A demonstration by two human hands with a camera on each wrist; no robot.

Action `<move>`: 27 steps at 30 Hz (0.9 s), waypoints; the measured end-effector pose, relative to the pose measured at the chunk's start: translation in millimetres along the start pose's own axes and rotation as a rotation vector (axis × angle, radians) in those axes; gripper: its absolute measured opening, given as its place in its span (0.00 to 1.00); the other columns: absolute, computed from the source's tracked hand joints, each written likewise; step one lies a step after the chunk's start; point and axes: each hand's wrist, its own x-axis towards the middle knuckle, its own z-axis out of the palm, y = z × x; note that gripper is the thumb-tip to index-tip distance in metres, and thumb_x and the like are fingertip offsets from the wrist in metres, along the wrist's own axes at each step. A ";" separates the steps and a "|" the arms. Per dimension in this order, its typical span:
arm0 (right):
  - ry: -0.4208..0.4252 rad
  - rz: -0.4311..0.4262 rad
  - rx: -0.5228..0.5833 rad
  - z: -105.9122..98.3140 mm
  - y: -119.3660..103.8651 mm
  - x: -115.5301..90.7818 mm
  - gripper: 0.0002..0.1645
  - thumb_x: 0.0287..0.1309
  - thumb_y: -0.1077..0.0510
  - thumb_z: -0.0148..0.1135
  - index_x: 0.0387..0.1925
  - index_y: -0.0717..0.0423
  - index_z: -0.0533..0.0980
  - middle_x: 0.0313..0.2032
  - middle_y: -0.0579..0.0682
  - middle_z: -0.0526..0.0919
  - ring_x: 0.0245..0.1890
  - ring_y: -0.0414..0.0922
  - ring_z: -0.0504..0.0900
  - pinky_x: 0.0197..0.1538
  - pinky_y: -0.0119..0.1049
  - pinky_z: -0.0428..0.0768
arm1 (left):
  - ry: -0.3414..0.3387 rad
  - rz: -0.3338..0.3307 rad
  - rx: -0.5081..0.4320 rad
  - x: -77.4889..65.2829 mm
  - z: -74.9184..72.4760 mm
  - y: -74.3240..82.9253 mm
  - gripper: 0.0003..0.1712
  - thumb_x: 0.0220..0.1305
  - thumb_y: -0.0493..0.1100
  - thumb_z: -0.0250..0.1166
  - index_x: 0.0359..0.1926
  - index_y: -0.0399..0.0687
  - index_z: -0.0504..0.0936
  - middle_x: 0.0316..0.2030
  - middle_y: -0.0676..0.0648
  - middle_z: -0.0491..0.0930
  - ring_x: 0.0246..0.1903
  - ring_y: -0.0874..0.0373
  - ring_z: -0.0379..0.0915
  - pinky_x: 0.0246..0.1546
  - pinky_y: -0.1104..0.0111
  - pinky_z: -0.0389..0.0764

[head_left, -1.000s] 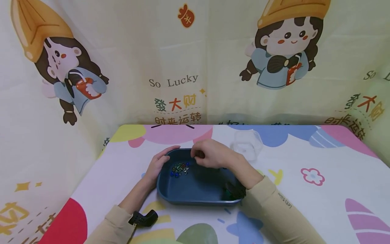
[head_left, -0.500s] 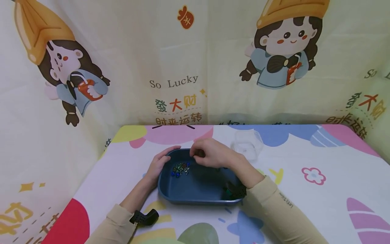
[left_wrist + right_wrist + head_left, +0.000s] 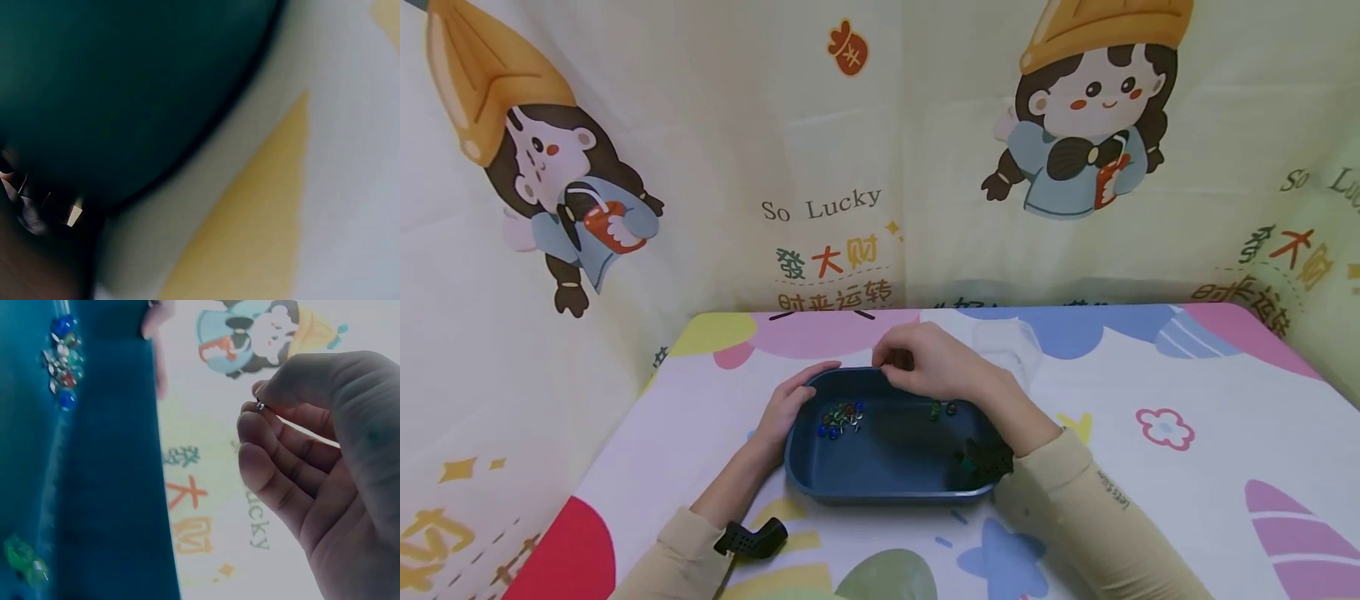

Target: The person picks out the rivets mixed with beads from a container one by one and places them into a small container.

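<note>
A deep blue rectangular tray (image 3: 880, 471) with rounded corners stands on the table. My left hand (image 3: 784, 410) grips its left rim, thumb on the near side of the wall and fingers along the outside. My right hand (image 3: 936, 362) is raised over the tray's far edge. In the right wrist view its thumb and fingertips pinch a tiny silver metal piece (image 3: 260, 406), too small to identify. At the tray's left lies a mixed pile of glass marbles and small silver pieces (image 3: 841, 418). A green marble (image 3: 936, 409) and a darker one (image 3: 951, 408) lie at the right.
A clear plastic box (image 3: 1011, 340) stands behind the tray on the right, partly hidden by my right hand. The wrist camera (image 3: 988, 458) on my right arm covers the tray's near right corner. A printed cloth (image 3: 1225, 500) covers the table; a curtain hangs behind.
My right hand has risen and moved away toward the tray's far edge, uncovering the marbles on the right. The left hand keeps its grip on the rim. The head view has shifted slightly.
</note>
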 end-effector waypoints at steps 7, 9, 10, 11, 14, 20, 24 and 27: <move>0.075 0.054 0.060 -16.6 8.3 -12.9 0.07 0.61 0.66 0.64 0.39 0.56 0.83 0.35 0.46 0.85 0.30 0.38 0.78 0.37 0.38 0.80 | 0.002 0.000 -0.007 -3.3 -1.8 -3.9 0.29 0.71 0.32 0.40 0.69 0.28 0.68 0.68 0.32 0.68 0.61 0.49 0.70 0.61 0.70 0.71; 0.093 0.074 0.065 -21.1 11.0 -16.5 0.07 0.61 0.66 0.64 0.40 0.57 0.83 0.36 0.47 0.85 0.30 0.39 0.78 0.37 0.38 0.81 | 0.002 0.001 -0.009 -3.9 -2.4 -4.1 0.29 0.70 0.31 0.39 0.69 0.28 0.68 0.68 0.32 0.67 0.61 0.50 0.70 0.60 0.70 0.71; 0.104 0.085 0.067 -23.4 12.6 -18.2 0.07 0.61 0.66 0.64 0.40 0.57 0.83 0.36 0.47 0.85 0.31 0.40 0.79 0.37 0.38 0.81 | 0.003 0.003 -0.009 -3.9 -2.5 -3.9 0.29 0.70 0.31 0.39 0.69 0.28 0.68 0.68 0.32 0.67 0.61 0.51 0.70 0.60 0.70 0.71; 0.115 0.097 0.070 -26.0 14.0 -19.8 0.07 0.61 0.67 0.65 0.40 0.58 0.83 0.36 0.48 0.85 0.31 0.40 0.79 0.38 0.38 0.81 | 0.002 0.006 -0.010 -4.0 -2.6 -3.5 0.29 0.70 0.31 0.39 0.69 0.28 0.68 0.68 0.32 0.67 0.60 0.52 0.71 0.60 0.70 0.71; 0.152 0.135 0.065 -34.2 19.5 -25.1 0.07 0.61 0.67 0.65 0.41 0.60 0.83 0.36 0.49 0.84 0.31 0.42 0.80 0.38 0.39 0.81 | 0.003 0.009 -0.015 -3.6 -2.6 -2.1 0.29 0.70 0.31 0.39 0.69 0.28 0.68 0.68 0.31 0.67 0.59 0.53 0.71 0.60 0.70 0.72; 0.212 0.230 0.051 -50.0 33.8 -38.6 0.06 0.62 0.68 0.63 0.39 0.61 0.83 0.35 0.50 0.84 0.31 0.45 0.81 0.37 0.39 0.80 | -0.007 0.008 -0.017 -2.2 -1.6 -0.6 0.29 0.71 0.32 0.39 0.69 0.28 0.68 0.68 0.31 0.67 0.59 0.54 0.71 0.60 0.71 0.71; 0.213 0.324 0.042 -58.0 42.3 -47.3 0.06 0.63 0.68 0.61 0.40 0.61 0.83 0.35 0.51 0.84 0.32 0.46 0.80 0.38 0.39 0.80 | -0.015 0.002 -0.026 -1.7 -2.1 -1.2 0.29 0.70 0.32 0.38 0.69 0.28 0.67 0.69 0.30 0.65 0.59 0.56 0.72 0.60 0.71 0.71; 0.200 0.383 0.042 -60.9 47.4 -51.5 0.07 0.64 0.68 0.61 0.40 0.60 0.83 0.36 0.51 0.84 0.33 0.47 0.80 0.39 0.40 0.80 | -0.019 0.000 -0.029 -1.1 -2.7 -1.7 0.30 0.70 0.32 0.38 0.70 0.29 0.67 0.69 0.31 0.65 0.59 0.57 0.72 0.60 0.71 0.71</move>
